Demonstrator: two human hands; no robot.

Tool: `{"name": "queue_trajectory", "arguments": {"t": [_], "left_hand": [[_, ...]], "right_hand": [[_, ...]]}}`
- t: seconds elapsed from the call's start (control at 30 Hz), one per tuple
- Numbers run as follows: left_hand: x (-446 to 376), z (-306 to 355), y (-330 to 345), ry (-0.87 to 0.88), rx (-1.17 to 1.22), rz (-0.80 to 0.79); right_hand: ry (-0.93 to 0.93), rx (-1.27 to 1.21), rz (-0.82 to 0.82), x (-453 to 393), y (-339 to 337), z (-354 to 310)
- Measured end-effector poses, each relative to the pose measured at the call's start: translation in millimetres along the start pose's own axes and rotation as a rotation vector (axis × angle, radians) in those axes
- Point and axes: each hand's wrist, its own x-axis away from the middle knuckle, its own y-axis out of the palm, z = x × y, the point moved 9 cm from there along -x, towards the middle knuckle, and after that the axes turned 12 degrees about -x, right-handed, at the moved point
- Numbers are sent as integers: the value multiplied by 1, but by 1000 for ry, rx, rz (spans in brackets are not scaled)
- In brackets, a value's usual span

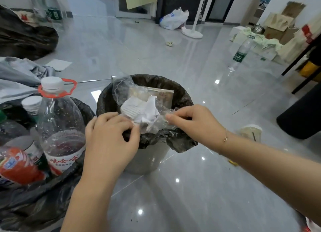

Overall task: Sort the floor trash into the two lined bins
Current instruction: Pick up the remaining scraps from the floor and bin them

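Trash in hand: a clear plastic bag [147,108] holding crumpled white paper [140,110] and a flat packet, sitting over the mouth of the grey bin [147,158] with its black liner [173,85]. Left hand [111,136] pinches the bag's near edge, fingers curled on the film, knuckles over the bin's rim. Right hand [194,122] pinches the opposite edge, thumb and forefinger closed on the plastic. Bag is stretched between the two hands, just beyond the fingertips, partly inside the liner.

Handling, as judged: very light, film thin, soft and slippery, no stiffness of its own; it will sag and may spill the paper if let go unevenly. Edge pinches look adequate; a hold nearer the bunched middle would give better control for pushing it down.

Left of the left hand, touching close: second bin [52,197] in black liner, packed with bottles, among them a large clear bottle [60,127] with white cap and red ring.

Well beyond the right hand on the floor: an upright water bottle [240,55]. Just past the right wrist: a pale cup [250,132]. Farther off, a white scrap [169,43] and a flat sheet of paper [58,64], well apart from both hands. Sorting looks partway done.
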Motion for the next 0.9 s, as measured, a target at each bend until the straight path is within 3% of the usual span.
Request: {"name": "queue_trajectory", "arguments": {"t": [0.13, 0.23, 0.33, 0.43, 0.6, 0.7, 0.8, 0.9], "left_hand": [[2, 4, 5, -16, 11, -51], [2, 1, 14, -20, 79, -79], [2, 2, 16, -14, 124, -72], [2, 3, 9, -41, 148, -14], [6, 1, -18, -180, 93, 157], [-5, 20, -28, 16, 139, 181], [-20, 45, -2, 297, 38, -116], [-21, 39, 45, 317, -293, -565]], "right_hand": [[-129, 283, 30, -1, -10, -10], [-133, 279, 23, 0, -13, -6], [-139, 225, -127, 1, 1, 0], [-131, 180, -210, -3, 5, 4], [-181, 329, -239, -9, 4, -2], [-240, 346, -222, -9, 6, -5], [-278, 366, -222, -5, 9, -5], [-264, 441, -315, 3, 15, 7]]}}
